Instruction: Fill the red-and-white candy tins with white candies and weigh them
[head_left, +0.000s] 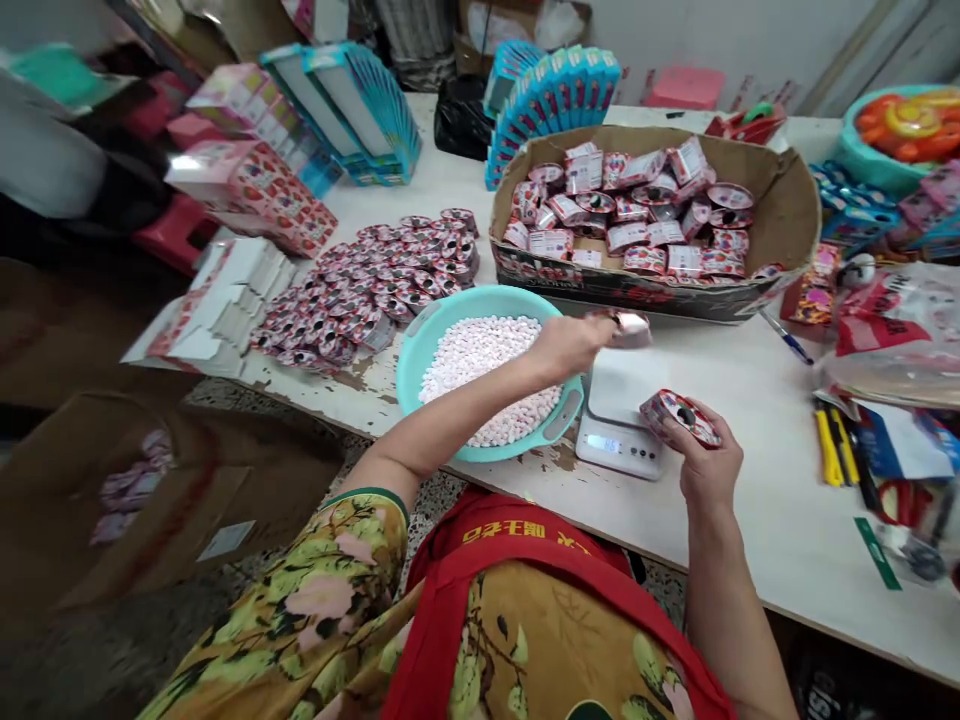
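My left hand [571, 345] reaches across a turquoise basin [409, 372] filled with small pale pink pellets [480, 365]. Its fingers are closed on a small shiny printed box [631, 330], blurred by motion, above the back of a white digital scale [621, 446]. The scale's display is lit, and nothing lies on its plate as far as I can see. To the right of the scale, my right hand [709, 450] grips a red-and-white oval box [681, 418] with a dark opening in its upturned face.
A cut-down carton [645, 285] behind the scale holds many similar boxes. More boxes stand packed together [367, 285] left of the basin. Cutters [836, 445], a pen [786, 337] and plastic bags [892, 330] lie at right. An open cardboard box [150, 500] sits lower left.
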